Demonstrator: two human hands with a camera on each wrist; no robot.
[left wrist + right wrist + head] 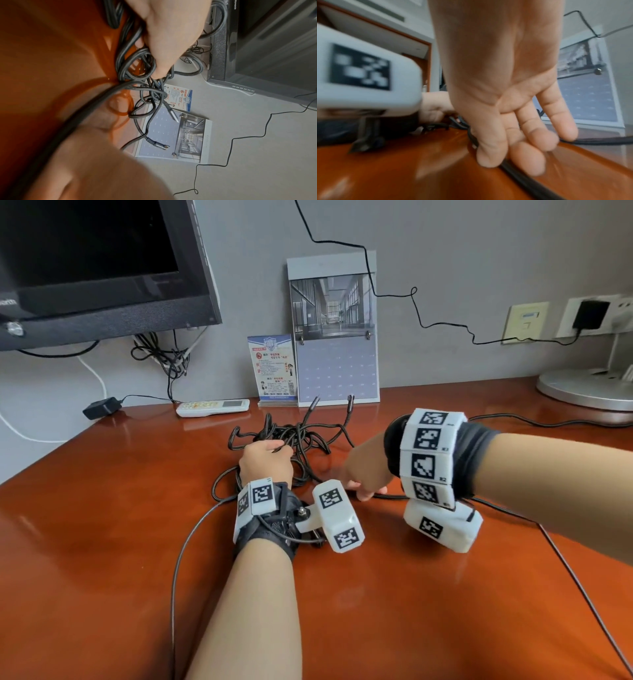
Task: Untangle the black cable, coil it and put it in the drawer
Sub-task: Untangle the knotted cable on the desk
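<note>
The black cable [301, 440] lies in a tangled heap mid-desk, its two plugs [314, 402] pointing toward the calendar. My left hand [265, 455] sits on the heap's near left side, with its fingers curled round several strands. The left wrist view shows that hand [171, 40] buried in the loops of the cable [135, 75], and both plugs [172, 113] lying free beyond them. My right hand [363, 486] is low at the heap's near right. In the right wrist view my right hand [508, 163] pinches one strand of the cable [530, 181] between thumb and forefinger, right at the desk top.
Along the back wall stand a monitor [102, 268], a white remote [212, 407], an info card [272, 371] and a calendar [337, 337]. A lamp base [589, 392] sits back right, a black adapter [101, 408] back left. Thin wrist-camera wires [191, 542] trail toward the desk's front edge.
</note>
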